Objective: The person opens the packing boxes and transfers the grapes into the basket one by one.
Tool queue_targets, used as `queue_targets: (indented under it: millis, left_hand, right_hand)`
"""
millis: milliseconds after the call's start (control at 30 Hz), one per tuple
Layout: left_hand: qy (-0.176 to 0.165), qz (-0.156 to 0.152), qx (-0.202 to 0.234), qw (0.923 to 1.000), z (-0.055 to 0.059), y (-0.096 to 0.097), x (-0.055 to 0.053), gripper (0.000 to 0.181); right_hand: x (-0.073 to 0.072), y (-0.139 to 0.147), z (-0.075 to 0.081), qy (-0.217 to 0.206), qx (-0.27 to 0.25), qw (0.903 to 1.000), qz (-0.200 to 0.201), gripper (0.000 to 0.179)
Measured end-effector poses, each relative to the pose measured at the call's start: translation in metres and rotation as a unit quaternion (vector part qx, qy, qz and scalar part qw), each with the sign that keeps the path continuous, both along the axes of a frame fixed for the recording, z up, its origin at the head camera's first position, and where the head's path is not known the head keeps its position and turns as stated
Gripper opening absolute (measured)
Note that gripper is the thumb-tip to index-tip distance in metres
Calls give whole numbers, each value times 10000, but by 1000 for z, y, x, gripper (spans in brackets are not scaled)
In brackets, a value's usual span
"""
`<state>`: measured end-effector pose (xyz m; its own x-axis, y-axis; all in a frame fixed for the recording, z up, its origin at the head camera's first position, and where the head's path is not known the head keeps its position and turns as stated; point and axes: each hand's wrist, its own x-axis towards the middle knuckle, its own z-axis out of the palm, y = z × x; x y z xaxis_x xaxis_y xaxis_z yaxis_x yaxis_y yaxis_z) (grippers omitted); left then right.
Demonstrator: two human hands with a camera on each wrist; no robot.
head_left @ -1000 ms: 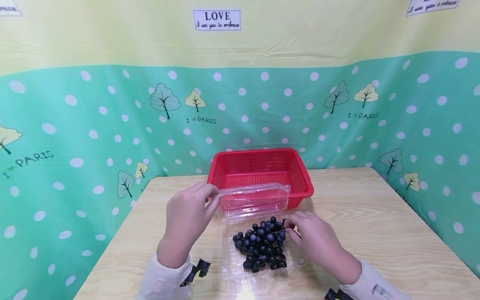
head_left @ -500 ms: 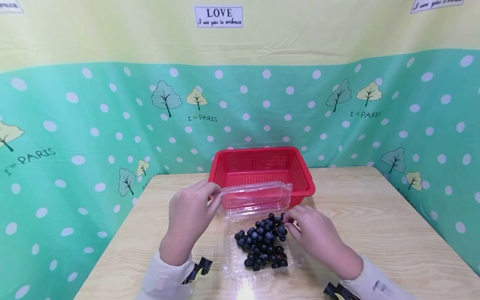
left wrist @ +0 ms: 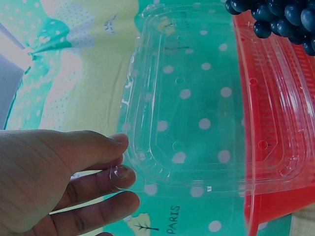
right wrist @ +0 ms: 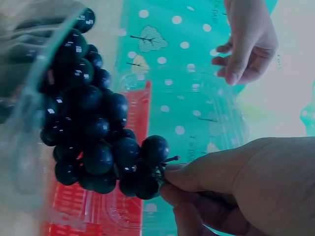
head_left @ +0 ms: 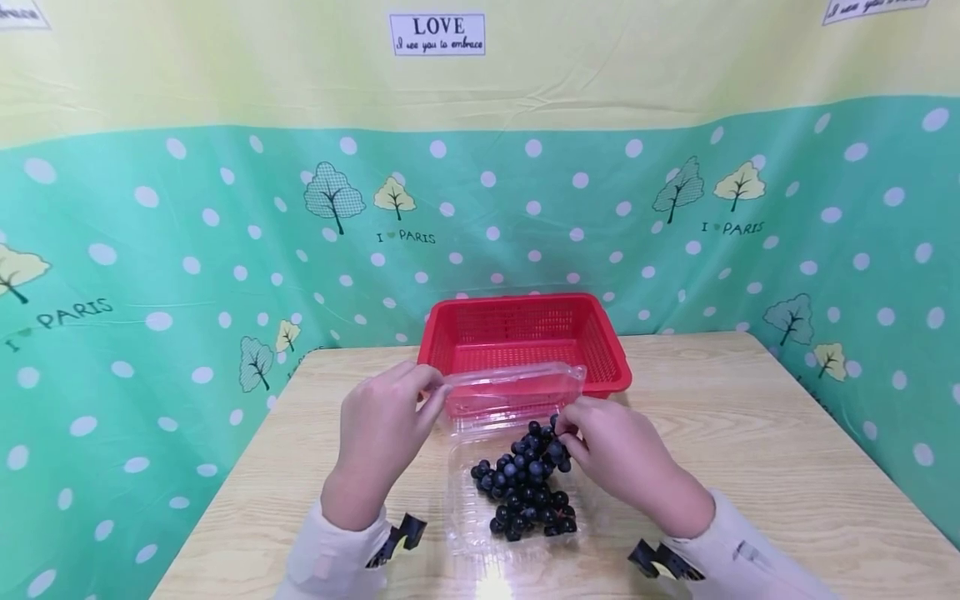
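A clear plastic clamshell box (head_left: 459,500) sits on the table in front of the person with its lid standing up. My left hand (head_left: 386,437) pinches the left corner of the lid (left wrist: 197,98) between thumb and fingertips. Dark blue-black grapes (head_left: 528,475) lie in the box in a bunch. At the bunch's upper right end, my right hand (head_left: 626,454) pinches the stem, as the right wrist view also shows, with thumb and forefinger beside the grapes (right wrist: 93,128). That end rises toward the lid, while several lower grapes stay down in the box.
A red plastic basket (head_left: 615,367) with slotted walls stands right behind the lid, near the back edge of the wooden table (head_left: 697,408). A green and yellow patterned cloth (head_left: 495,192) hangs behind and at both sides.
My right hand has moved up and to the left with the stem, drawing the upper end of the grape bunch toward the lid. The left hand keeps its hold on the lid.
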<state>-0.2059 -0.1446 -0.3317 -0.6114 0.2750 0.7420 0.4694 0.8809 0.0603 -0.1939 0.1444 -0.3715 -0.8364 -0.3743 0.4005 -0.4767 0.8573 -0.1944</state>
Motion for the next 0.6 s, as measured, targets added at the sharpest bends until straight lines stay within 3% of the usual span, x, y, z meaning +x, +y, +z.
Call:
queue_targets:
  millis: [600]
  left_hand:
    - [13, 12, -38, 10000, 1, -1, 1, 12]
  right_hand:
    - [-2, 0, -2, 115, -335, 9992, 204, 11]
